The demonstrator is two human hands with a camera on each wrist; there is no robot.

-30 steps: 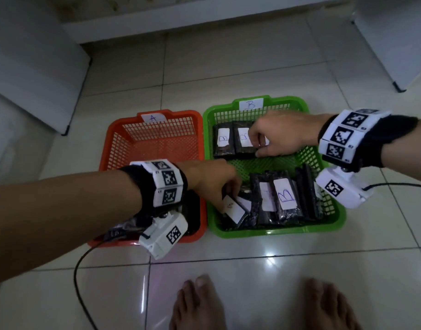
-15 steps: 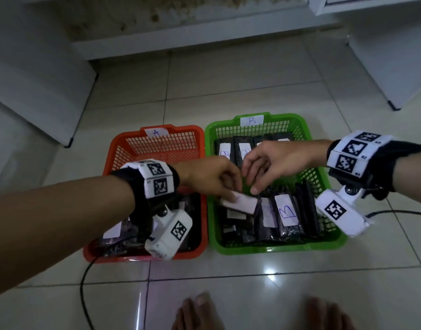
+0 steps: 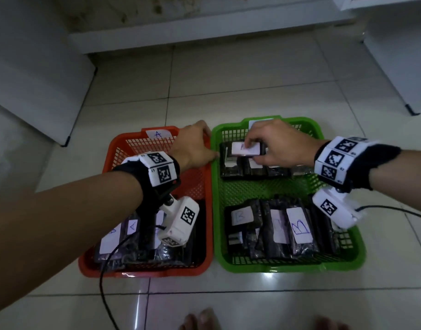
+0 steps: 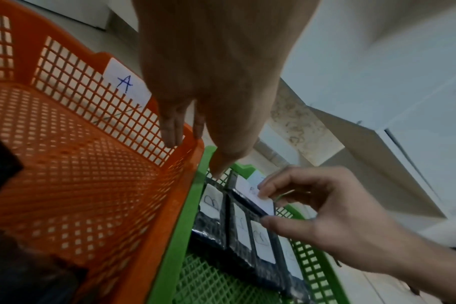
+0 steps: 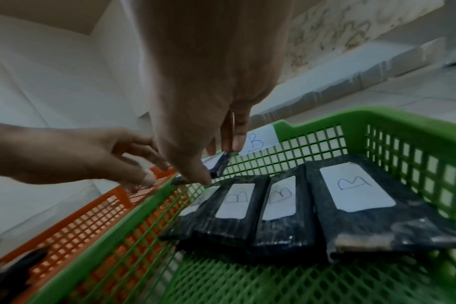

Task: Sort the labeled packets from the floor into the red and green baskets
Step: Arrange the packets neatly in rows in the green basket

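Right hand (image 3: pixel 279 145) now pinches packet (image 3: pixel 245 148) | left hand (image 3: pixel 195 145) let go, relaxed

Light: you work in a dim room, and colours look dull.
Glare: bright spots shine on the floor tiles (image 3: pixel 267 275) in front of the green basket (image 3: pixel 343 265).
Shadows: soft, no hard edges.
Blur: in the wrist views your right hand (image 5: pixel 208 67) and left hand (image 4: pixel 216 61) fill the top, soft and unsharp.
Distortion: straight lines bend near the edges.
Noise: dark packets (image 5: pixel 378 207) look grainy.
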